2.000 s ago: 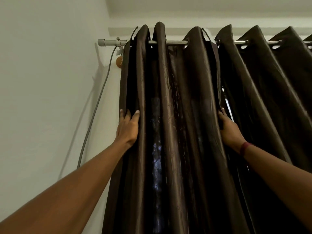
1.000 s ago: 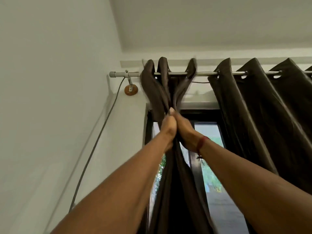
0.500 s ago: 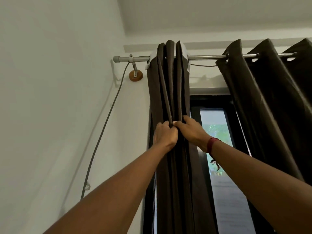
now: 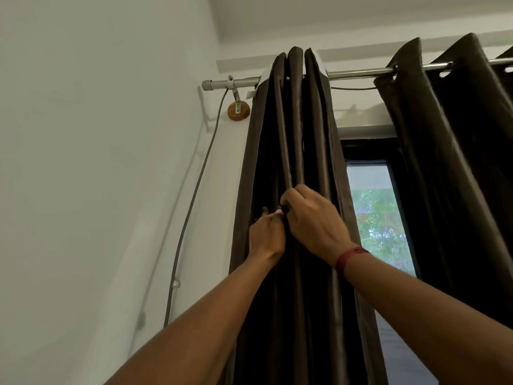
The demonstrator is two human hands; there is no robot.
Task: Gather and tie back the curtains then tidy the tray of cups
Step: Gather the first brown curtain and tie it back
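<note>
Right hand: the right hand [image 4: 313, 220], with a red wristband [image 4: 351, 257], curls its fingers over the front pleats and pinches them together.
Left hand: the left hand [image 4: 266, 234] touches the right, its fingers tucked into the folds and gripping them from the left.
Left curtain panel: the dark brown left curtain panel [image 4: 294, 120] is stacked in tight pleats. Two seconds ago it hung spread wide, so gathering looks largely done (tying is not, and no tie-back shows).
Curtain rod: the curtain rod [image 4: 358, 73] carries the bundle near its left end.
Window: the window [image 4: 380, 218] is now uncovered.
Right curtain panel: the right curtain panel [image 4: 458, 148] is well apart and still spread.
Tray of cups: out of view, step pending.
</note>
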